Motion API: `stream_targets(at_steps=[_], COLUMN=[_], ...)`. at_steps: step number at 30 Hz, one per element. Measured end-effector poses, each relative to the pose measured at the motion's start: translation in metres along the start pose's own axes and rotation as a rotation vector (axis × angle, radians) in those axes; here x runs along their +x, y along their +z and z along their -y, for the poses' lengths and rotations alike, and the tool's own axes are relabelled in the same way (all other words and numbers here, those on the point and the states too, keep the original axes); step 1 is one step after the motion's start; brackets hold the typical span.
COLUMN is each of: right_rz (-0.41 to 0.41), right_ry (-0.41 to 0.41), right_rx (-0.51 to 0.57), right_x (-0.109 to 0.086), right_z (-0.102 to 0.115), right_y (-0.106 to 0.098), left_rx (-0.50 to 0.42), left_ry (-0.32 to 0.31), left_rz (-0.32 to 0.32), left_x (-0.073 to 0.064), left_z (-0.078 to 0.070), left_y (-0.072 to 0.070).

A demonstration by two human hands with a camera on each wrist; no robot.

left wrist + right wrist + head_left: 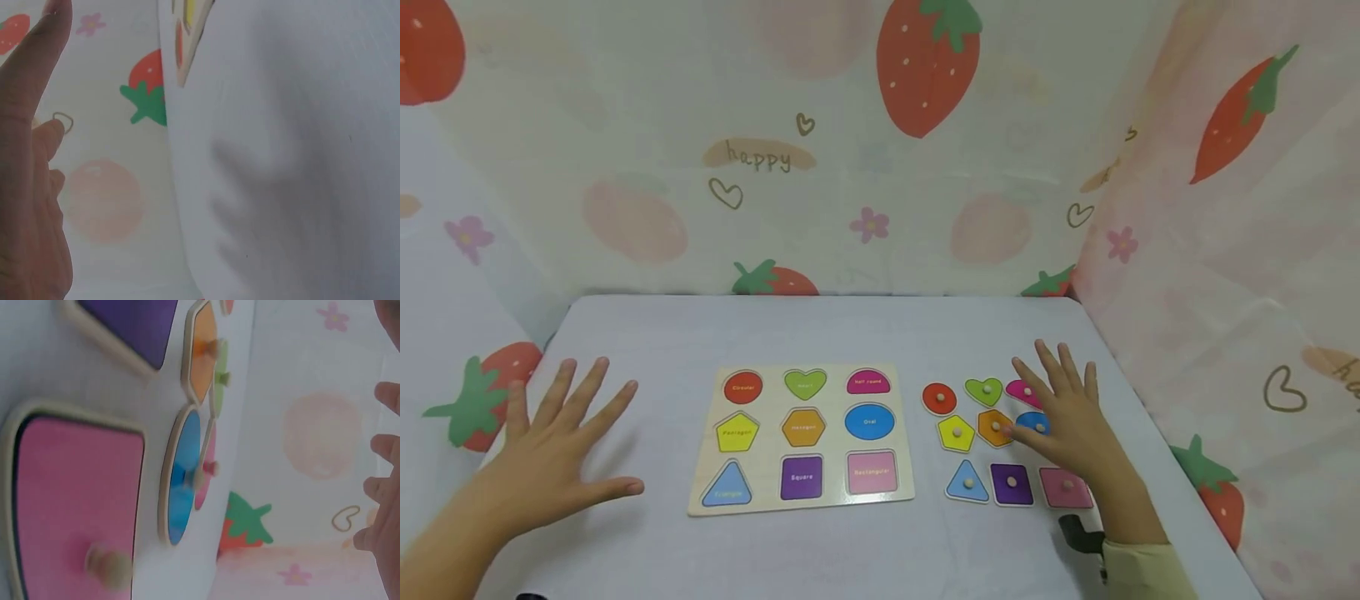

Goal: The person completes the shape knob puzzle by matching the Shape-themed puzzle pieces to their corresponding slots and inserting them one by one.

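Observation:
My left hand (561, 450) hovers spread, left of a wooden shape puzzle board (763, 450); its shadow falls on the cloth. My right hand (1067, 417), fingers spread and holding nothing, is over the loose knobbed pieces to the board's right. Beneath or beside it lie a blue oval (181, 481), an orange hexagon (994, 427) and a pink rectangle (75, 500). Nearby are a red circle (939, 399), green heart (983, 390), magenta half round (1021, 390), yellow pentagon (956, 433), light blue triangle (967, 482) and purple square (1012, 484). The board bears matching coloured, labelled shapes.
A white cloth covers the table (820, 550). Behind it and at the sides hangs a curtain (850, 167) printed with strawberries. A black object (1081, 534), part of the wrist gear, shows by the right wrist.

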State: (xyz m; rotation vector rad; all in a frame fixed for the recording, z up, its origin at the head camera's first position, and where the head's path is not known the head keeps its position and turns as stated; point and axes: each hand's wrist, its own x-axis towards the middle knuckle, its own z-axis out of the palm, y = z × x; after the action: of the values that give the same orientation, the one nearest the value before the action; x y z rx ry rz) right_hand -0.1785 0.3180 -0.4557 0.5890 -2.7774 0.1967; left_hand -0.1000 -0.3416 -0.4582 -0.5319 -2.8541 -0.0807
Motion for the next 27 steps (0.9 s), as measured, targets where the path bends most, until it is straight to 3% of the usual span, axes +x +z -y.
stream_targets(at_steps=[18,27], right_rz=[-0.030,-0.023], right_ry=[-0.107,-0.119], right_rx=[0.125,0.141], right_x=[0.034,0.051], right_z=[0.033,0.054], right_y=[0.003,0.001], left_rx=[-0.179,-0.255], left_ry=[-0.016,-0.031], left_rz=[-0.001,0.006], left_x=[0.015,0.022], left_z=[-0.026,-0.040], left_y=[0.012,0.025])
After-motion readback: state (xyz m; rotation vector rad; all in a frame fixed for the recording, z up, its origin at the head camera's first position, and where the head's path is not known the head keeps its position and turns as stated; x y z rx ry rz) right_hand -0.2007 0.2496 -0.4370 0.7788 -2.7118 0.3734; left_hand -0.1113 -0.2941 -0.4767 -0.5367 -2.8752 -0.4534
